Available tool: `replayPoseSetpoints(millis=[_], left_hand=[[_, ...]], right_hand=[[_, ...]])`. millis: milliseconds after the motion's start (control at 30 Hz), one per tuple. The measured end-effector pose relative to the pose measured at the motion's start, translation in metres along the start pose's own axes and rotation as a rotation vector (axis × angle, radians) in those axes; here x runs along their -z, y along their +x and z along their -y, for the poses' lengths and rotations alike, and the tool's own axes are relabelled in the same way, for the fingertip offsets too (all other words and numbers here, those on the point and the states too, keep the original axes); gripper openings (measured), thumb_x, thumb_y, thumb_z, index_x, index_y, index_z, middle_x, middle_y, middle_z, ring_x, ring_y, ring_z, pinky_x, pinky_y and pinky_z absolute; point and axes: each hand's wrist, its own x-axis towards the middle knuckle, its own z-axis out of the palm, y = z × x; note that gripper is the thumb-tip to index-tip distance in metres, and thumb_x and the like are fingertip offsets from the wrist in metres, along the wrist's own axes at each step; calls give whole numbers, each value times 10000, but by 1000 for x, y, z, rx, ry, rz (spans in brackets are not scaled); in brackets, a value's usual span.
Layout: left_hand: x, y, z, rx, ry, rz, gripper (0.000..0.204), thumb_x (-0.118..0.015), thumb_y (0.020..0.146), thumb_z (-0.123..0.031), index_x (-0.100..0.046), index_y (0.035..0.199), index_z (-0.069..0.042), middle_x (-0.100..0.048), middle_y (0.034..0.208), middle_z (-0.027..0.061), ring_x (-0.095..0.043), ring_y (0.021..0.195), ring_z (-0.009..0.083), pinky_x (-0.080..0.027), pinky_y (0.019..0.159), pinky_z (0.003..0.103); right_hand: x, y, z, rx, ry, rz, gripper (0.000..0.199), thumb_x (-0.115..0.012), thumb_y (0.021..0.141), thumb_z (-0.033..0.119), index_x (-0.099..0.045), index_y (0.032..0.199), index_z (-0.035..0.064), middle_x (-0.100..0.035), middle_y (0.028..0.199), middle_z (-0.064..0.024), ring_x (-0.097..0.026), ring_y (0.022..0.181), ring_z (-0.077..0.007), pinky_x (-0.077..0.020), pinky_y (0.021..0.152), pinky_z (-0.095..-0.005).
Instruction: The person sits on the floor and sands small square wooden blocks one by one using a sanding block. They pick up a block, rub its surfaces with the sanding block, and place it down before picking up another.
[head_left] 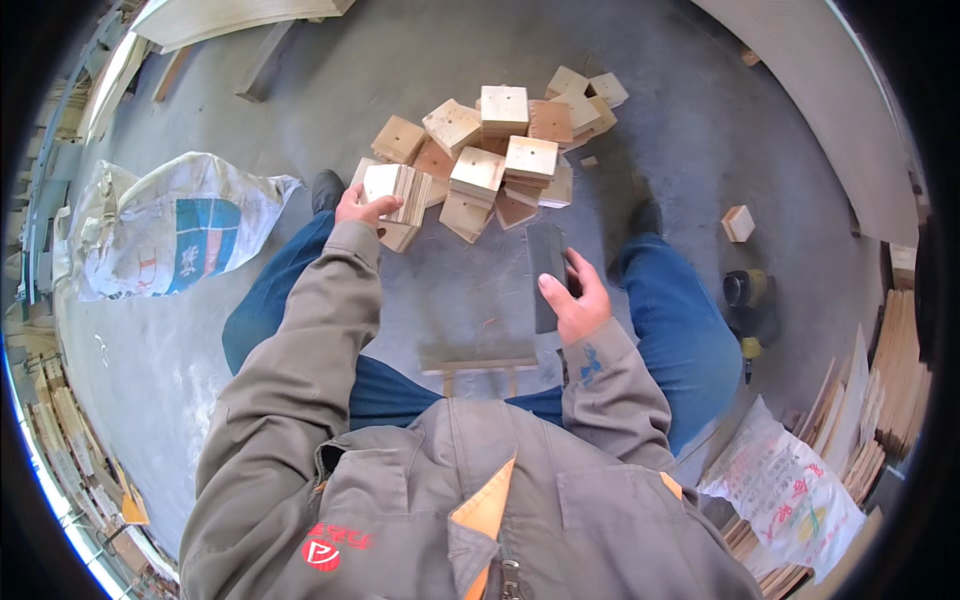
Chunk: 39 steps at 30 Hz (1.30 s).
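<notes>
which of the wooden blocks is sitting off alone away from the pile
The small wooden block on the concrete floor at the right, beyond the person's right knee. The rest are heaped together in the block pile.

Raw matt plywood blocks (pixel 495 140), smooth grey concrete floor (pixel 440 40)

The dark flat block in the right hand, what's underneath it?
Under the dark flat block, gripped by the right hand, only bare grey concrete floor shows around its edges. The hand's thumb covers part of its lower half. The patch directly beneath the block is hidden.
</notes>
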Motion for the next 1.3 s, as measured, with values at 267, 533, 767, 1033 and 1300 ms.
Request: replayPoseSetpoints(millis=[267, 533, 767, 1033, 1300], left_hand=[[-16, -122, -32, -141, -552, 790, 871, -779, 680, -100, -433, 1474, -13, -616, 1299, 130, -607, 1218, 290, -530, 1026, 466], [-40, -157, 15, 22, -507, 736, 1073, -823, 647, -33, -285, 1575, -69, -480, 1468, 182, -511, 1344, 361, -505, 1053, 530], [-53, -138, 14, 63, -833, 773, 875, -666, 805, 9, -244, 1572, -1, -455, 1492, 196, -492, 1379, 335, -427, 1155, 458], [-63, -119, 18, -21, -885, 556, 907, -768, 728, 42, -333, 1524, 43, -530, 1398, 206, -545, 1299, 306, -436, 1123, 443], [-59, -133, 20, 239, -934, 695, 721, -742, 838, -227, -422, 1456, -39, -600, 1351, 158, -600, 1256, 314, -485, 1088, 470]], right_hand=[[0, 3, -4, -143, 504, -40, 581, -687, 985, 213, -468, 1457, -45, -653, 1239, -134, -637, 1080, -178, -529, 930, -318], [-8, -14, 3, -306, 728, 97, 530, -636, 1004, 250, -471, 1437, -7, -648, 1227, -137, -670, 1045, -261, -589, 877, -443], [-4, -5, -9, -290, 716, 49, 461, -649, 1000, 248, -516, 1359, -8, -673, 1139, -105, -684, 999, -212, -587, 860, -394], [-17, -6, 1, -284, 529, -43, 476, -635, 1007, 176, -494, 1410, -36, -663, 1208, -113, -662, 1049, -195, -565, 902, -349], [-17, -2, -7, -226, 487, 99, 473, -606, 1016, 138, -489, 1439, -39, -629, 1302, -129, -612, 1169, -206, -497, 1021, -353]])
